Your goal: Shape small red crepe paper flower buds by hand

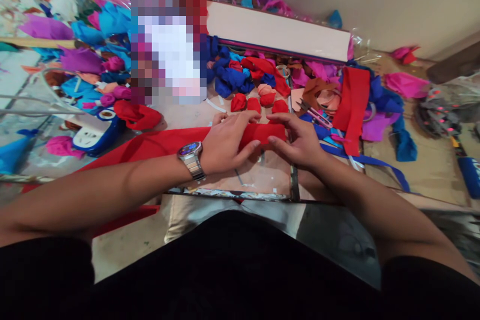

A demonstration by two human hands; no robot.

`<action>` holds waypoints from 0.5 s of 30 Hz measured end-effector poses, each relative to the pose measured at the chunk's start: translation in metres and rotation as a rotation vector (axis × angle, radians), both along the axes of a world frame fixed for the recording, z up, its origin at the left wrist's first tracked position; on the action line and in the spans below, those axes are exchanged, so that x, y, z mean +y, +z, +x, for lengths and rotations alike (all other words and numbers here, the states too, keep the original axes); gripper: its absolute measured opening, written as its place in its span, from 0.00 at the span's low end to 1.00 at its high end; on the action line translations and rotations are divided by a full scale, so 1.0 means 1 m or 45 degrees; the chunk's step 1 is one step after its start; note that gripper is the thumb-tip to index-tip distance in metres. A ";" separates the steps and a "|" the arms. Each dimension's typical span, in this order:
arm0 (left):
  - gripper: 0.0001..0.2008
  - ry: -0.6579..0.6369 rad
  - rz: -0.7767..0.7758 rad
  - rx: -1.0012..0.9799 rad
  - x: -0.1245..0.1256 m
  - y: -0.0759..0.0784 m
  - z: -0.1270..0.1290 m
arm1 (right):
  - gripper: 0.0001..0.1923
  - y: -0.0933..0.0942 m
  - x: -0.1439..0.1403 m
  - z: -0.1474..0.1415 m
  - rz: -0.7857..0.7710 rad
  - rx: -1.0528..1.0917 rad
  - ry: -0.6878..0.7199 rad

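Note:
A long red crepe paper strip [165, 141] runs across the tabletop, its right end bunched or folded between my hands. My left hand [225, 146], with a metal-banded watch [191, 152] at the wrist, curves over the strip, thumb at its near edge and fingers on the far one. At the right end, the thumb and fingers of my right hand [300, 141] close about the same strip. Just beyond my fingers sit several small red paper rosettes [238, 102] and a peach one [266, 94].
Pink-handled thread snips [317, 114] and a hanging red strip [351, 110] lie to the right. A blue-and-white tool [98, 130] stands left among colourful paper flowers [80, 60]. Behind is a long white box [277, 30]. The table's front edge [232, 194] is near my body.

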State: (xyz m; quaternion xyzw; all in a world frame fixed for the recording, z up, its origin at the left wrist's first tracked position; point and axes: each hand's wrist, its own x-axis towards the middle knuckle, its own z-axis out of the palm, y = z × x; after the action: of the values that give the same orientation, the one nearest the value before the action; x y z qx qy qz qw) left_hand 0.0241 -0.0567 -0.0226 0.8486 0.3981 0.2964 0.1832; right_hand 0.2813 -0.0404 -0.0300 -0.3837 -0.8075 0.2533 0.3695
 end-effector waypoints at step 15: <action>0.20 -0.042 0.116 0.083 -0.007 -0.004 0.001 | 0.12 0.004 0.002 -0.005 0.098 0.139 -0.081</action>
State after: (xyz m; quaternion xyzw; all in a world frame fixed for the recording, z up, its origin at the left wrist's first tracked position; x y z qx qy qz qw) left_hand 0.0251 -0.0635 -0.0267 0.8717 0.3760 0.2834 0.1360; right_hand 0.2761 -0.0386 -0.0264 -0.3804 -0.7828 0.2307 0.4352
